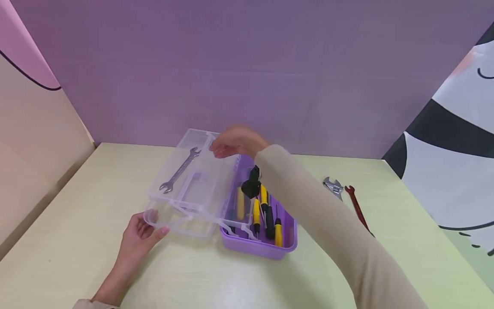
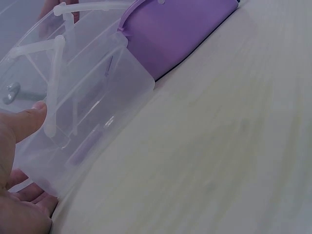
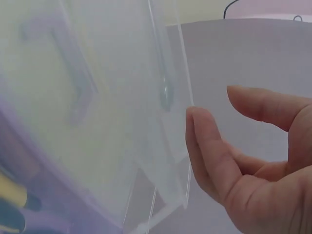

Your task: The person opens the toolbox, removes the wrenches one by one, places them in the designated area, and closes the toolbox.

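Observation:
A toolbox with a purple base [image 1: 256, 248] stands open on the table, its clear plastic lid [image 1: 193, 226] swung out to the left. Over the lid sits a clear tray [image 1: 164, 169] holding a silver double open-end wrench [image 1: 180, 171]. My left hand [image 1: 138, 236] grips the lid's near left corner, thumb on one side and fingers beneath, as the left wrist view also shows. Reaching over the box, my right hand [image 1: 237, 140] is at the tray's far edge. In the right wrist view its fingertips [image 3: 197, 114] are right by the clear plastic, thumb apart, nothing held.
Inside the base lie several yellow-and-black screwdrivers [image 1: 278, 234], a wooden handle [image 1: 240, 204] and a black-headed tool [image 1: 252, 185]. To the right on the table are an adjustable wrench [image 1: 333, 186] and a red wrench [image 1: 357, 206]. A purple wall [image 1: 247, 86] rises behind.

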`<state>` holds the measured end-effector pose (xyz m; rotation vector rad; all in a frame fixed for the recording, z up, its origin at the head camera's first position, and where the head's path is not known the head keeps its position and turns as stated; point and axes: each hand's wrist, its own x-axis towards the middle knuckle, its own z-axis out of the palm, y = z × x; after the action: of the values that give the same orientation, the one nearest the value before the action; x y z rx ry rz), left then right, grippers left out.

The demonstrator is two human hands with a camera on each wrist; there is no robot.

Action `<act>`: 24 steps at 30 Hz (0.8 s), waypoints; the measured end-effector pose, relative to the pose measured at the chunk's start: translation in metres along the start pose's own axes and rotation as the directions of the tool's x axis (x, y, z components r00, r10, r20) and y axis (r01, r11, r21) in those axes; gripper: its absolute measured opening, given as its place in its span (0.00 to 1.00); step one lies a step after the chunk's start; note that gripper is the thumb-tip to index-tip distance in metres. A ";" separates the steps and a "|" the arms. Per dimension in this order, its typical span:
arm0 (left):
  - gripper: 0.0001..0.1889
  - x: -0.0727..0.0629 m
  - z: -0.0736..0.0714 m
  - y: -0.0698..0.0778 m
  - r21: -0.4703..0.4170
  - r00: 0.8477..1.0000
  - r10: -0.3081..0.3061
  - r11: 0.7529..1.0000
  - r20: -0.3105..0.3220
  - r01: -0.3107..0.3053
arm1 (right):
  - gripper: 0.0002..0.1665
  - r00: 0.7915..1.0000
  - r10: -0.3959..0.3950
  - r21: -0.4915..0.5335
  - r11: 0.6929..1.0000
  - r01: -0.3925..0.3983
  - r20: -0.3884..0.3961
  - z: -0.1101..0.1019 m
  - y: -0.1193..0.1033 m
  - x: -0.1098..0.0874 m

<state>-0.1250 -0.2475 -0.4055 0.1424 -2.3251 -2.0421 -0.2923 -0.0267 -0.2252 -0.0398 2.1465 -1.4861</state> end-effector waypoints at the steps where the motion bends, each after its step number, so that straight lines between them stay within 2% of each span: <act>1: 0.35 0.000 0.000 0.000 -0.003 1.000 0.004 1.000 0.000 -0.004 | 0.07 1.000 -0.003 0.001 1.000 0.003 0.004 0.002 -0.001 0.000; 5: 0.34 0.000 0.002 0.000 -0.007 1.000 0.010 1.000 -0.003 -0.010 | 0.07 1.000 -0.010 0.020 1.000 0.010 0.014 0.012 -0.007 0.000; 8: 0.35 -0.001 0.001 0.001 0.002 1.000 -0.001 1.000 -0.002 0.001 | 0.03 1.000 -0.015 0.025 1.000 0.014 0.027 0.022 -0.011 0.003; 14: 0.36 -0.002 -0.001 0.002 0.023 1.000 -0.018 1.000 -0.003 0.018 | 0.06 0.998 0.014 0.001 1.000 -0.014 0.053 0.041 -0.021 0.004; 16: 0.36 -0.003 -0.001 0.002 0.018 1.000 -0.018 1.000 -0.003 0.018 | 0.12 0.998 0.029 -0.008 1.000 -0.029 0.061 0.045 -0.023 0.003; 20: 0.35 -0.002 0.001 0.002 0.009 1.000 -0.013 1.000 -0.005 0.013 | 0.30 0.998 0.039 -0.017 0.999 -0.038 0.051 0.053 -0.026 0.001; 24: 0.35 -0.003 0.002 0.002 0.015 1.000 -0.012 1.000 -0.004 0.012 | 0.38 0.998 0.040 0.012 0.999 -0.041 0.054 0.061 -0.025 0.003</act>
<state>-0.1228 -0.2446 -0.4034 0.1611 -2.3429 -2.0283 -0.2753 -0.0906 -0.2200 -0.0313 2.0825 -1.4594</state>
